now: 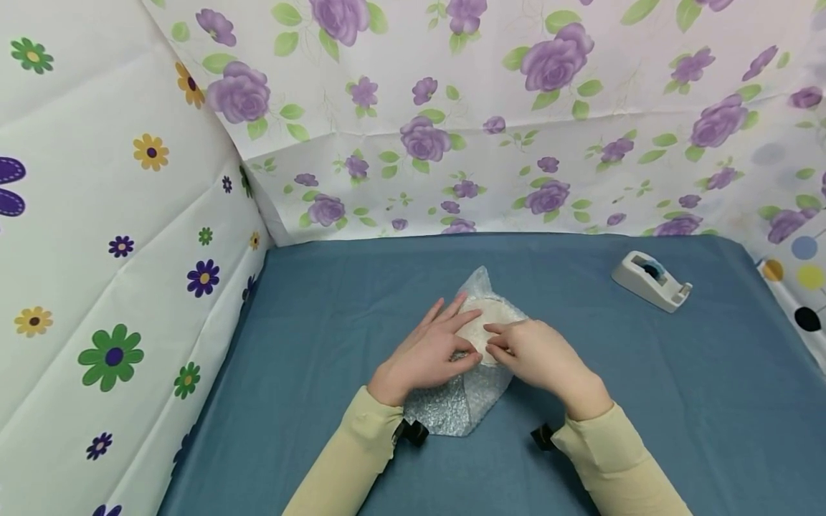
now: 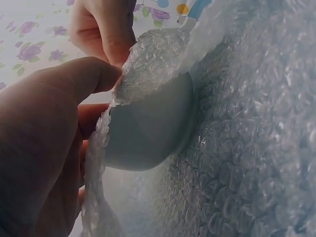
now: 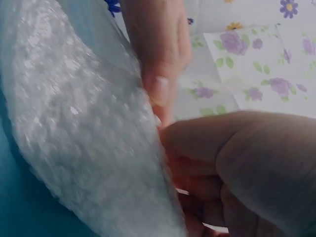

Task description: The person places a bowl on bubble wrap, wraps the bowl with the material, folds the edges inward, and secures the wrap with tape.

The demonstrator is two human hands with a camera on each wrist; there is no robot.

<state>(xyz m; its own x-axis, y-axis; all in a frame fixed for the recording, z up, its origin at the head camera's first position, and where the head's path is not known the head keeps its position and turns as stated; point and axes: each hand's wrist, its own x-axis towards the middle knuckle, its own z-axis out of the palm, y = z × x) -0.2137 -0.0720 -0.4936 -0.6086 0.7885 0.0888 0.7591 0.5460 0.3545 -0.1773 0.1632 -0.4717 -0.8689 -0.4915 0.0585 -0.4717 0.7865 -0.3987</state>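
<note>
The head view looks forward and down from above the table [image 1: 645,401], far enough to take in both hands, the wrap [image 1: 461,408] and the flowered walls behind. The left wrist view sits very close against the wrap [image 2: 247,148], facing the right hand [image 2: 98,27]. The right wrist view, equally close and blurred, seems to face the left hand [image 3: 163,54]. All three share the wrap between the hands.

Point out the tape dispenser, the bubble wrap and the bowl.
tape dispenser [image 1: 652,280], head view, its body
bubble wrap [image 1: 452,412], head view, near flap
bowl [image 2: 148,131], left wrist view, bare side
</note>
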